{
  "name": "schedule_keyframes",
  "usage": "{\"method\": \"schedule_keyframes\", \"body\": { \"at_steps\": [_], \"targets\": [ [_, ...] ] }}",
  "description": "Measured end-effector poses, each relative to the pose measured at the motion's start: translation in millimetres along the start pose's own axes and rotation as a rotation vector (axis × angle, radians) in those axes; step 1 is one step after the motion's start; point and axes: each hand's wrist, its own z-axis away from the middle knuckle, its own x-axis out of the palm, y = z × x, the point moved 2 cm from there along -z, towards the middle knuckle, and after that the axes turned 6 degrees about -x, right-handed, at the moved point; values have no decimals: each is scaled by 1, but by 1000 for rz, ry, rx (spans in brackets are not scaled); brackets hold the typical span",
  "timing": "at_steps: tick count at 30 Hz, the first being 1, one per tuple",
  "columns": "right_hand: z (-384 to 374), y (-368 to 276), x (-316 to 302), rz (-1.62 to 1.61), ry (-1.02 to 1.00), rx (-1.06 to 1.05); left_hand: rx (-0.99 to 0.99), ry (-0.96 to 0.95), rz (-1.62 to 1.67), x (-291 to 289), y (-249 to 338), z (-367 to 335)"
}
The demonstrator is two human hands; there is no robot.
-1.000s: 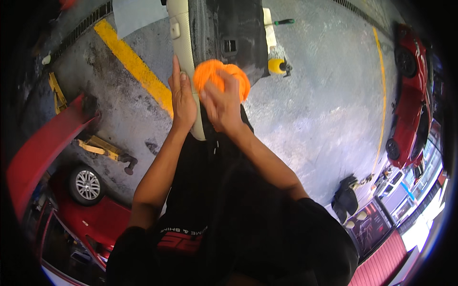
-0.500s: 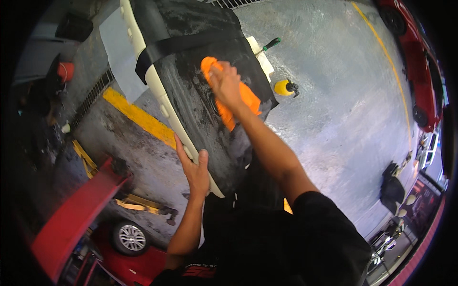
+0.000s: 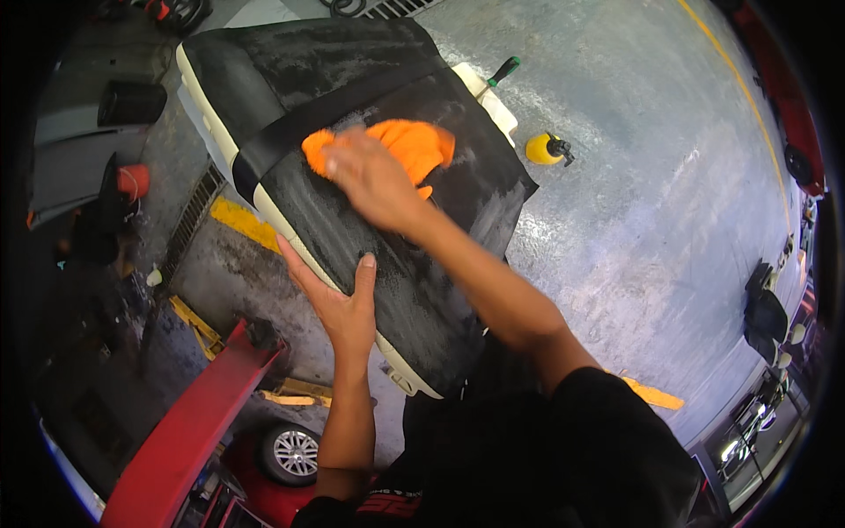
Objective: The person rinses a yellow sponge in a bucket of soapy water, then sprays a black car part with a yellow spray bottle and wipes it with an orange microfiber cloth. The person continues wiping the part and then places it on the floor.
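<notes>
A large black-covered panel (image 3: 334, 53) with a cream side edge (image 3: 204, 101) lies in front of me, marked with greyish, dusty-looking smears. A darker black band crosses it. My right hand (image 3: 374, 180), blurred by motion, presses an orange cloth (image 3: 412, 145) onto the surface near this band; part of the cloth bunches beyond the fingers. Lower down, my left hand (image 3: 339, 304) grips the cream edge, thumb on the black top and fingers along the side.
Right of the panel, a green-handled tool (image 3: 504, 70) rests by a cream piece (image 3: 495, 113). A yellow spray bottle (image 3: 543, 150) stands on the floor. At lower left are a red lift arm (image 3: 189, 414) and a car wheel (image 3: 293, 453). A red bucket (image 3: 133, 180) stands farther left.
My right hand has swept the orange cloth to the left across the panel, toward the band. The view has shifted; my left hand stays at the cream edge.
</notes>
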Motion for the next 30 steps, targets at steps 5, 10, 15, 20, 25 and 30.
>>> {"method": "schedule_keyframes", "body": {
  "at_steps": [5,10,15,20,25,30],
  "targets": [
    [76,-44,-47,-187,-148,48,-15,1,35,-3,-16,4],
    [-14,-20,-9,-72,-5,-84,-4,9,31,1,-18,-5],
    [14,-36,-17,3,-96,-83,-18,24,29,-1,-22,0],
    [114,-59,-48,-82,-116,63,-12,19,44,-2,-22,0],
    [77,81,-47,347,173,203,-2,30,87,4,-16,-4],
    [59,104,-55,293,116,542,-7,19,148,4,-18,2]
  ]
}}
